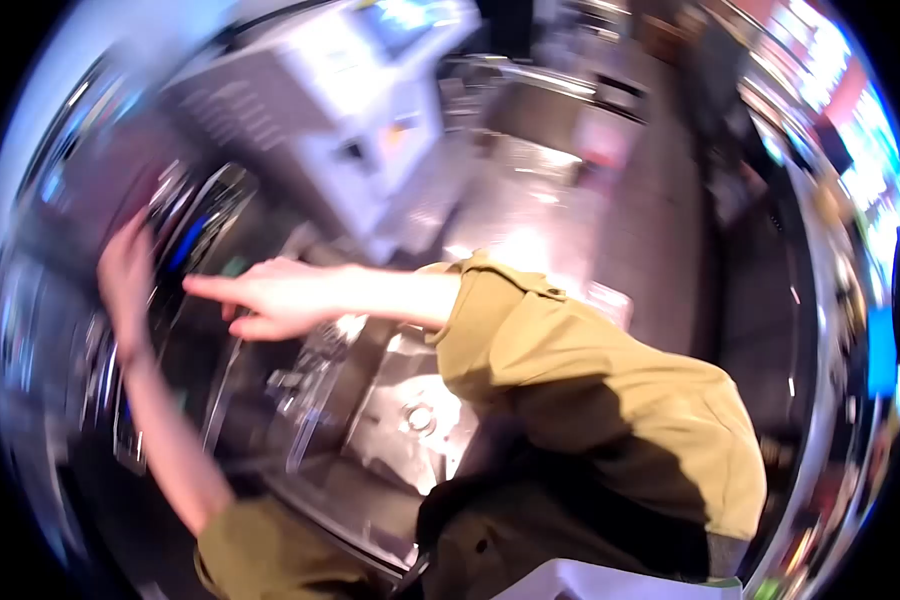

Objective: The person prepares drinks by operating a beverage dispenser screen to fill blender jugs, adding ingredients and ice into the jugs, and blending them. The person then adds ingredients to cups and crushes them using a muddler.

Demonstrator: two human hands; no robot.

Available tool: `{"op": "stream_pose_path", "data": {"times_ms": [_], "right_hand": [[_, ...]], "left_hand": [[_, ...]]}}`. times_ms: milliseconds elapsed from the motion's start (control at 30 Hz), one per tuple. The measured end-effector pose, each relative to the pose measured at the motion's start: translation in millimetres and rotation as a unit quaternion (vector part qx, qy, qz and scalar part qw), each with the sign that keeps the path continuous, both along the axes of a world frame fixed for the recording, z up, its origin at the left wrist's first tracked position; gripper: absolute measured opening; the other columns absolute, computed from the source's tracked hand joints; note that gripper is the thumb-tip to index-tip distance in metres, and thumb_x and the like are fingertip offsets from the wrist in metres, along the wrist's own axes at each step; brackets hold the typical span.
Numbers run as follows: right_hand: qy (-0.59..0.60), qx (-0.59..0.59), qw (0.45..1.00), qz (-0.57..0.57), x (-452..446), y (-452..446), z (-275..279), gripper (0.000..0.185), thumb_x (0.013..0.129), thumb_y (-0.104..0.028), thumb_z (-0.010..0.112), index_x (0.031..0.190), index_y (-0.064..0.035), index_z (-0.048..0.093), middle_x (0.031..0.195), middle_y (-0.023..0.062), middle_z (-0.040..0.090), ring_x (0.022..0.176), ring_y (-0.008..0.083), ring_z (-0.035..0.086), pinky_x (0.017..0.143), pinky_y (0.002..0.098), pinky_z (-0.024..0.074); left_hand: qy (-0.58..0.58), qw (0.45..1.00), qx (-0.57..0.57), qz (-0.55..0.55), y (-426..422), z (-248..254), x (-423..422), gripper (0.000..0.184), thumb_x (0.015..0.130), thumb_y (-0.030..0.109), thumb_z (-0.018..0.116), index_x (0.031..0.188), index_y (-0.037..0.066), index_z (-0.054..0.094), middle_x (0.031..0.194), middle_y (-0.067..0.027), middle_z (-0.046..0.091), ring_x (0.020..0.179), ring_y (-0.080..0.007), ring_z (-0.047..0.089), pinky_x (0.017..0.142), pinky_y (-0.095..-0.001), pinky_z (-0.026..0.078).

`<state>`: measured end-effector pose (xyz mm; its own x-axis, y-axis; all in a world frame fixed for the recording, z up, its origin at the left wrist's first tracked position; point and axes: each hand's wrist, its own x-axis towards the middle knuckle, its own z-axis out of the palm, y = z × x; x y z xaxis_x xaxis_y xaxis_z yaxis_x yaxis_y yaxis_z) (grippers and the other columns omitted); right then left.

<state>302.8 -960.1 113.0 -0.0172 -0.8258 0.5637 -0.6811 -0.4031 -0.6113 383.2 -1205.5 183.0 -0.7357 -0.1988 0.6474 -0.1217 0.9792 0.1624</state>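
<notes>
My left hand [127, 280] reaches up at the left side, smeared by motion. Its fingertips are beside a row of blurred, shiny bottle-like shapes [170, 195], and I cannot make out whether it grips anything. My right hand [282, 297] stretches left with the index finger extended and the thumb apart, holding nothing. Just beyond that fingertip is a dark rack or well [175, 285] with a blue strip [186, 243] in it. Both forearms come out of rolled olive-tan sleeves [590, 370].
A steel sink with a round drain [420, 418] lies below my right forearm. A large white machine [340, 110] with a lit screen stands at the upper left. Steel counter [530, 215] stretches behind it. A dark floor [660, 200] runs along the right.
</notes>
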Motion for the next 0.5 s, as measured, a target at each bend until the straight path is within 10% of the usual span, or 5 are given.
{"op": "stream_pose_path", "data": {"times_ms": [100,267,333,467,500], "right_hand": [[-0.09,-0.185,0.95,-0.237,-75,155,-38,0.034,0.074,-0.011,0.055,0.108,-0.0079,0.056,0.076,0.0097,0.062,0.069,0.0184,0.061,0.063,0.0283,0.0492],[-0.308,-0.334,0.629,-0.63,-278,420,-197,0.023,0.079,-0.005,0.052,0.102,-0.0018,0.051,0.071,0.001,0.054,0.054,0.0065,0.048,0.047,0.0186,0.0384],[-0.237,-0.247,0.622,-0.704,-370,501,-237,0.048,0.07,-0.004,0.06,0.114,-0.0041,0.042,0.096,0.0056,0.051,0.071,0.0093,0.052,0.055,0.0211,0.0437],[-0.23,-0.041,0.767,-0.597,-535,544,-260,0.089,0.06,-0.002,0.064,0.135,-0.005,0.015,0.135,0.015,0.026,0.126,0.0225,0.024,0.103,0.0319,0.0186],[-0.235,-0.083,0.794,-0.554,-556,537,-265,0.078,0.06,-0.001,0.06,0.13,-0.0019,0.026,0.123,0.0116,0.04,0.114,0.0199,0.039,0.095,0.029,0.0315]], "left_hand": [[0.003,0.999,-0.028,-0.02,-38,-13,-4,0.027,0.087,0.012,0.045,0.11,0.001,0.055,0.104,-0.0112,0.059,0.095,-0.0174,0.054,0.085,-0.0266,0.039],[-0.044,0.999,-0.02,0.007,-87,-20,14,0.032,0.089,0.01,0.041,0.119,0.0,0.046,0.119,-0.0105,0.05,0.109,-0.0195,0.046,0.093,-0.0286,0.033],[-0.105,0.961,-0.23,0.115,-68,-8,26,0.036,0.087,0.01,0.04,0.122,0.001,0.043,0.125,-0.0129,0.044,0.115,-0.0253,0.041,0.097,-0.0324,0.029],[0.125,0.902,-0.183,0.372,-38,-42,94,0.039,0.087,0.017,0.043,0.122,0.0,0.043,0.123,-0.0166,0.046,0.112,-0.0275,0.044,0.095,-0.0312,0.034],[0.129,0.89,-0.174,0.401,-44,-57,113,0.04,0.086,0.018,0.045,0.121,-0.001,0.044,0.12,-0.0178,0.047,0.111,-0.028,0.046,0.094,-0.0315,0.035]]}}
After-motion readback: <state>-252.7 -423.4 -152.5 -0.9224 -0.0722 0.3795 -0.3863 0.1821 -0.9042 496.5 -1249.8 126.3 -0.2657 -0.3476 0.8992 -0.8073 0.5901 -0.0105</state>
